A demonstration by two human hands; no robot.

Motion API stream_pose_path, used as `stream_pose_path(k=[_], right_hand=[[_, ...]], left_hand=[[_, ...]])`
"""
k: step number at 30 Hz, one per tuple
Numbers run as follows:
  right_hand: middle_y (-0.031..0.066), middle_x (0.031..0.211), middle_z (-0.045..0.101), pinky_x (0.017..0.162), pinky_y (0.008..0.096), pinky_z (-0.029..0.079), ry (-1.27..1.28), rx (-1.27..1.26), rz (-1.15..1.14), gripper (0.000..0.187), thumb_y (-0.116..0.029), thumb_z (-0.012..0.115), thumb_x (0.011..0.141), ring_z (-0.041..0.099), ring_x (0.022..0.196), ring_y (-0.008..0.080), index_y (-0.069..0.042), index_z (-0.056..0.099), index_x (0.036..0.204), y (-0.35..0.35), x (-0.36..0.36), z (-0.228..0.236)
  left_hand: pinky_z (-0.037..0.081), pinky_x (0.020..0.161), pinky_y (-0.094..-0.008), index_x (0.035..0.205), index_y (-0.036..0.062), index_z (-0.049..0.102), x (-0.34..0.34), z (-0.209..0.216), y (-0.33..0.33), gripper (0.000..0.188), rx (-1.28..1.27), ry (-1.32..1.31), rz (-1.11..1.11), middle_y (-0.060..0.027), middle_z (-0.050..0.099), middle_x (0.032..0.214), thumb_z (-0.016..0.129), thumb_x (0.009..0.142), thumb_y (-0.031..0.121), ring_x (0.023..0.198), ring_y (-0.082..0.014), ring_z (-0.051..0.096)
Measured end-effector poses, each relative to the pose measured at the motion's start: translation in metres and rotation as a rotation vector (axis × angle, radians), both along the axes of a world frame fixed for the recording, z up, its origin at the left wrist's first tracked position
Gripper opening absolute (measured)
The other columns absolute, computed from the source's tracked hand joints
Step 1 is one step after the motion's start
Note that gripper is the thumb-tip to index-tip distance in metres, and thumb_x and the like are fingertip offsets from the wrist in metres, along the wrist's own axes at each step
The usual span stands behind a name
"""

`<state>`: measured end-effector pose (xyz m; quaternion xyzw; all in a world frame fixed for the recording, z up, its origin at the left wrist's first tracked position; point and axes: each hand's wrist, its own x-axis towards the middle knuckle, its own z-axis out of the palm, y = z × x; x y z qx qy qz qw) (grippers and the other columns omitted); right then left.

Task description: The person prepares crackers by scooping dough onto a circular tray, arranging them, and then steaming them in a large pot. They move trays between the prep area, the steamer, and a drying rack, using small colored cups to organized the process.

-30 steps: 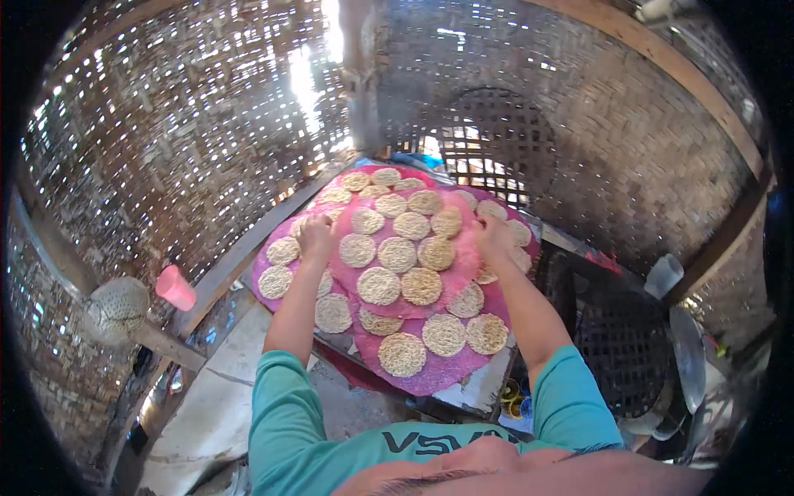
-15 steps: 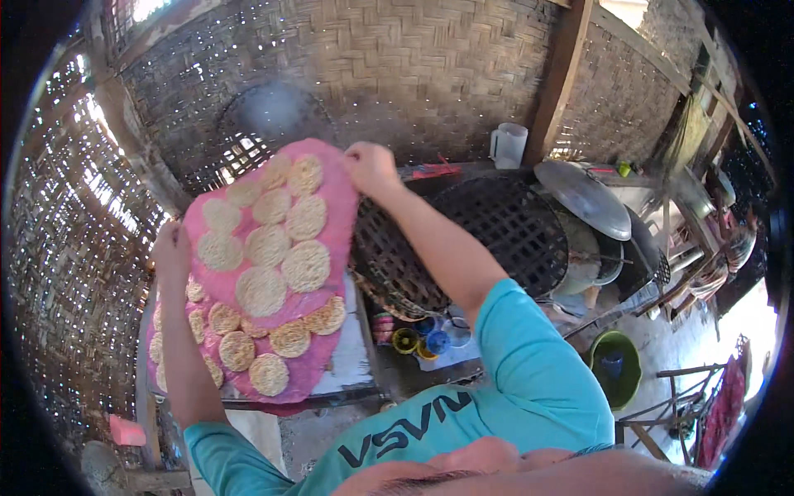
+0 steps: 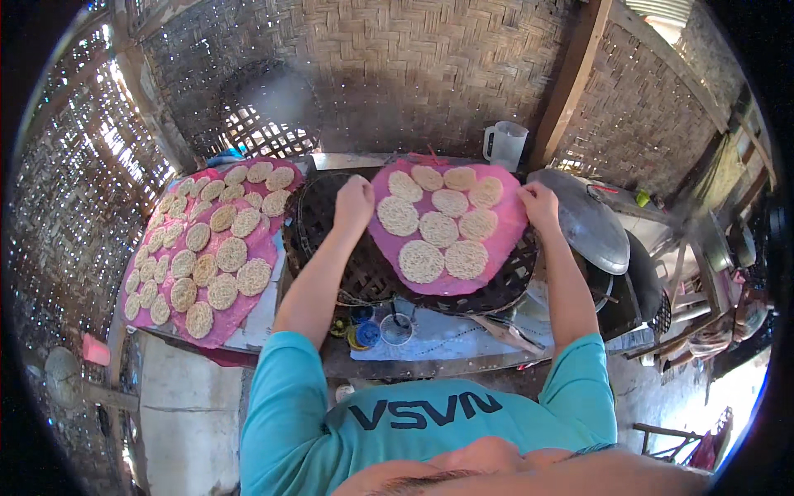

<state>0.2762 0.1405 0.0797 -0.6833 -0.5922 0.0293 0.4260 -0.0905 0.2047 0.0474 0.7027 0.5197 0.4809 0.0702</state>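
Observation:
A pink sheet point(image 3: 509, 219) carrying several pale, round, rough-textured flat cakes point(image 3: 437, 229) is stretched between my hands over the dark woven trays. My left hand point(image 3: 356, 201) is closed at the sheet's left edge. At its right edge, my right hand point(image 3: 539, 204) pinches the sheet between bent fingers. Below it, a dark openwork tray point(image 3: 514, 281) is mostly covered. Another dark woven tray point(image 3: 318, 219) lies under my left forearm. To the left, a second pink sheet point(image 3: 252, 310) on the table bears many similar round cakes, some browner.
A clear jug point(image 3: 505, 145) stands by the wooden post point(image 3: 571, 83). A large metal lid point(image 3: 583, 219) leans at the right beside a wok. Small blue and yellow cups point(image 3: 366, 333) sit near the table's front edge. A woven bamboo wall point(image 3: 413, 74) rises behind.
Both hands have carried the upper pink sheet with its cakes rightward, from above the left table to above the right-hand woven tray. The cake-covered sheet beneath is now uncovered.

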Motion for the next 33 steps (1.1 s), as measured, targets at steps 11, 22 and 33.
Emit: stream_pose_path(k=[11, 22, 33], right_hand=[[0.0142, 0.086, 0.064, 0.072, 0.0422, 0.047, -0.133, -0.323, -0.128, 0.018, -0.03, 0.058, 0.075, 0.06, 0.083, 0.033, -0.016, 0.066, 0.085, -0.004, 0.041, -0.074], [0.0136, 0.084, 0.063, 0.068, 0.044, 0.048, -0.364, -0.325, -0.128, 0.024, -0.032, 0.05, 0.074, 0.06, 0.078, 0.0347, -0.013, 0.063, 0.081, -0.008, 0.04, -0.077], [0.0173, 0.075, 0.061, 0.065, 0.0424, 0.044, -0.371, -0.279, 0.003, 0.026, -0.03, 0.054, 0.067, 0.058, 0.072, 0.0354, -0.004, 0.06, 0.07, -0.009, 0.056, -0.08]], left_hand=[[0.047, 0.067, -0.0422, 0.08, 0.0004, 0.058, 0.011, -0.078, -0.014, 0.013, -0.259, 0.119, 0.134, -0.0202, 0.061, 0.076, 0.054, 0.079, 0.013, 0.076, -0.0364, 0.06], [0.047, 0.062, -0.0255, 0.091, 0.004, 0.062, -0.046, -0.074, -0.176, 0.02, -0.486, -0.476, 0.113, -0.0046, 0.063, 0.076, 0.063, 0.079, 0.02, 0.067, -0.0117, 0.058], [0.042, 0.084, -0.0388, 0.112, 0.0061, 0.052, -0.046, -0.175, -0.237, 0.057, -0.556, 0.19, 0.209, -0.0193, 0.056, 0.104, 0.07, 0.067, 0.034, 0.097, -0.0339, 0.053]])
